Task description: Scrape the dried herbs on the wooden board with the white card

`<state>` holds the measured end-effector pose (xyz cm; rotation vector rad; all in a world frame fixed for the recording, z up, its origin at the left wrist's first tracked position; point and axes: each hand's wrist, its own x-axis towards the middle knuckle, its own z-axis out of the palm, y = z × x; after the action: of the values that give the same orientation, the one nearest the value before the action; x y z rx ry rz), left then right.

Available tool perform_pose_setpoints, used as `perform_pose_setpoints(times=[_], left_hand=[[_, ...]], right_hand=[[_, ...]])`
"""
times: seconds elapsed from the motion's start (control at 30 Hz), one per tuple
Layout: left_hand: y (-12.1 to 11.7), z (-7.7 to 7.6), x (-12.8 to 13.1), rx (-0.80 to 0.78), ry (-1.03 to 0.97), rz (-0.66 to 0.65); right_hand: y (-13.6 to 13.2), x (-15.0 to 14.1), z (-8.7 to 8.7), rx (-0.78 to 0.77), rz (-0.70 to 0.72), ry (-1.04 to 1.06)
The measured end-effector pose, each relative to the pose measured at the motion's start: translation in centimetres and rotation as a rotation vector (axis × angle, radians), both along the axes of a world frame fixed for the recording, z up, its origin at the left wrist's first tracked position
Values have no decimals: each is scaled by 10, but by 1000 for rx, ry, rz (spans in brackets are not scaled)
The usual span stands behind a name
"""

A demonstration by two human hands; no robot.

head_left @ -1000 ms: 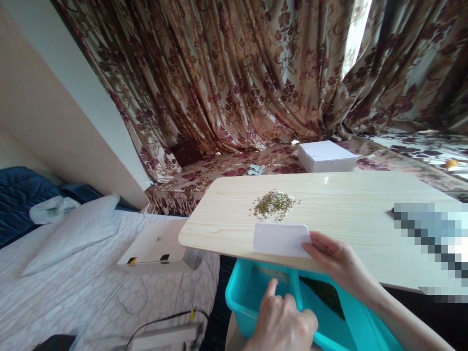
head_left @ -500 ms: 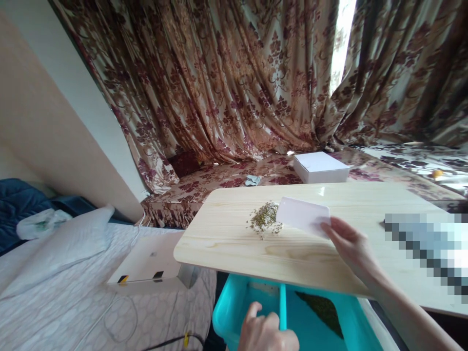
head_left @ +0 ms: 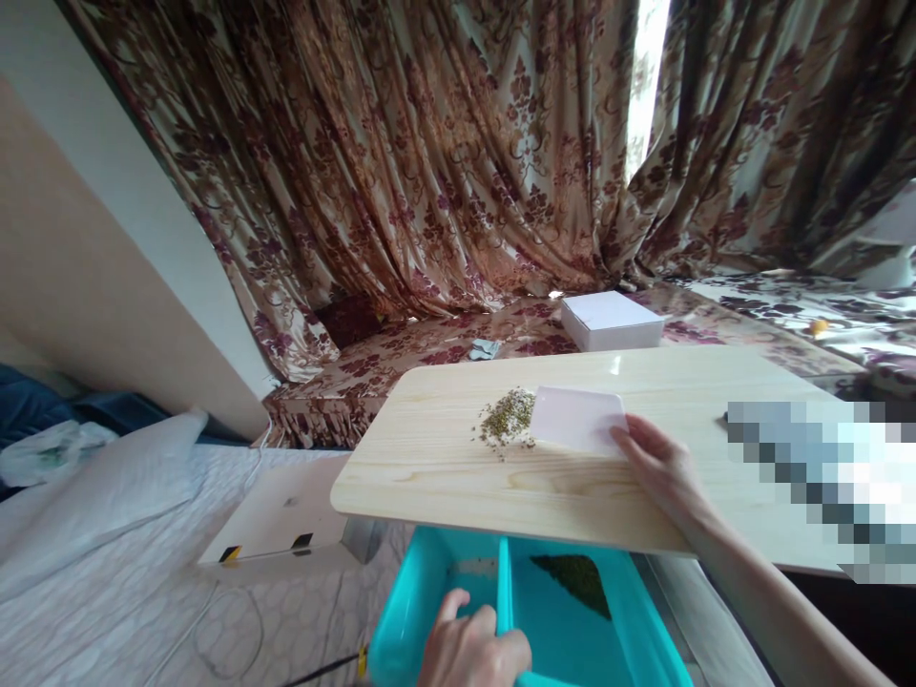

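My right hand (head_left: 658,463) is closed on one end of a flat white plastic scraper (head_left: 578,418), a thin card-like sheet with rounded corners. The scraper's far edge meets a loose heap of small green and pale grains (head_left: 507,418) on the wooden tabletop (head_left: 422,487). Below the table's front edge is a turquoise two-part bin (head_left: 396,620). My left hand (head_left: 476,649) grips it around the divider near the front, knuckles up and one finger raised; the fingertips are hidden. Dark green grains (head_left: 576,580) lie in the bin's right compartment, and a few pale bits show in the left one.
At the tabletop's right is a blurred-out device (head_left: 801,458). Behind the table, a white box (head_left: 612,322) and a small folded cloth (head_left: 485,349) lie on a floral-covered ledge. To the left, a flat white box (head_left: 279,510) and a pillow (head_left: 121,477) rest on the bed.
The bin has shifted left relative to the table, with my left hand on it. The scraper stays in my right hand by the heap. My view has turned slightly to the right.
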<state>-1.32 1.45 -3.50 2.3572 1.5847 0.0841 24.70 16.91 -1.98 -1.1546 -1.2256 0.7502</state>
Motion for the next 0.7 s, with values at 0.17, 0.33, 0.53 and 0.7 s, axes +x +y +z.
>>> perform_pose_setpoints(times=[0.17, 0.33, 0.53, 0.7], left_hand=[[4, 5, -3, -28, 43, 73], [5, 1, -6, -14, 43, 89], [3, 7, -6, -6, 34, 138], [3, 10, -4, -22, 45, 141]], right_hand=[[0, 0, -1, -16, 3, -25], [-1, -1, 1, -19, 14, -35], [-1, 0, -1, 17, 3, -61], [0, 1, -2, 13, -8, -64]])
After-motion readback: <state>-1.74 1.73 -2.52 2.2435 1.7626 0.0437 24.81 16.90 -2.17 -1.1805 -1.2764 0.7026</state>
